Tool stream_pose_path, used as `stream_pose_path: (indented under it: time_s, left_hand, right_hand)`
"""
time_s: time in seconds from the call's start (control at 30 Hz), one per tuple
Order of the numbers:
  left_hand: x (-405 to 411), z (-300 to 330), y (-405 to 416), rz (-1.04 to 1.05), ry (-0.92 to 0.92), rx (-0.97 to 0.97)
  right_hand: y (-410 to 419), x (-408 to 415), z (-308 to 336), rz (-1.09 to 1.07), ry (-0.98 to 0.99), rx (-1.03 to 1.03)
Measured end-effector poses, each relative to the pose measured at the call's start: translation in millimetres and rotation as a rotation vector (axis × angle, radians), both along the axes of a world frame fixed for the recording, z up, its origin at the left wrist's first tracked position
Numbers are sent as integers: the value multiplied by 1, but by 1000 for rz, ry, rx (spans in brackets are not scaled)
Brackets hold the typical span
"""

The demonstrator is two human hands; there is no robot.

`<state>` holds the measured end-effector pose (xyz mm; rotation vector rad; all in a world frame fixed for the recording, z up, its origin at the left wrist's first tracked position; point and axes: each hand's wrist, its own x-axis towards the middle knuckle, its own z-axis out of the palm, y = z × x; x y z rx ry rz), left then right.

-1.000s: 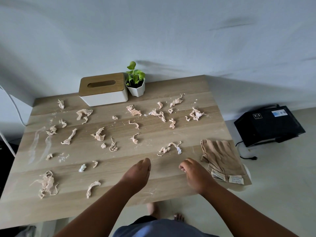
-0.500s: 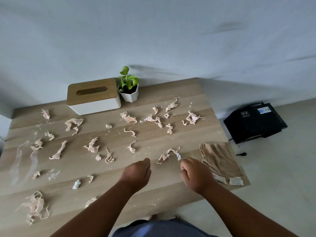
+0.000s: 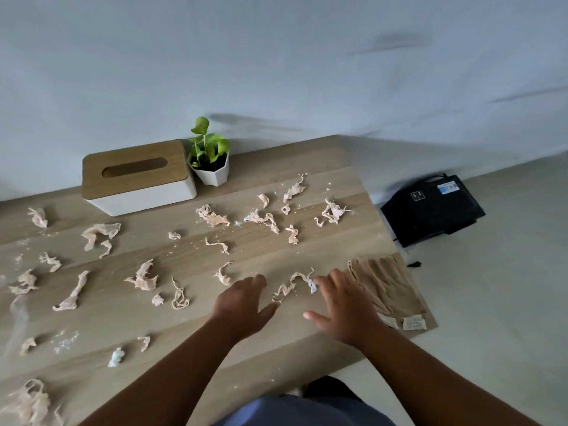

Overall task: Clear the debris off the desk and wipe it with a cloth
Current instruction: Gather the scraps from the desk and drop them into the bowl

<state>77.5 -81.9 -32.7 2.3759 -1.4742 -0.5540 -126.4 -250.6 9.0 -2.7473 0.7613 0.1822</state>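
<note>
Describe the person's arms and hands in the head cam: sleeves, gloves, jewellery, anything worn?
Both forearms are bare up to the bottom edge of the frame, with no sleeves in view. The left hand and right hand are bare too: no gloves, and no rings, watch or wristband that can be made out. The only clothing visible is blue-grey fabric at the bottom edge, between the arms.
</note>
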Motion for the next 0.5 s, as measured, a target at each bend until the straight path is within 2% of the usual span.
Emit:
stream_pose_path:
  time_s: [0.17,0.27,0.4,0.5]
  left_hand:
    - [-5,-2,-9,37,-32,64]
    - [-6,0,-8,128,-94,81]
    - [15,-2,-3,243,-202,-17]
    - [34,-7,8,383,-250,47]
  right_hand:
    - [-17,12,-14,88,-52,-36]
    - [-26,22,-24,134,-74,-43]
    - [-30,38,-38,178,-29,-53]
    - [-28,48,-51,216,-32,-46]
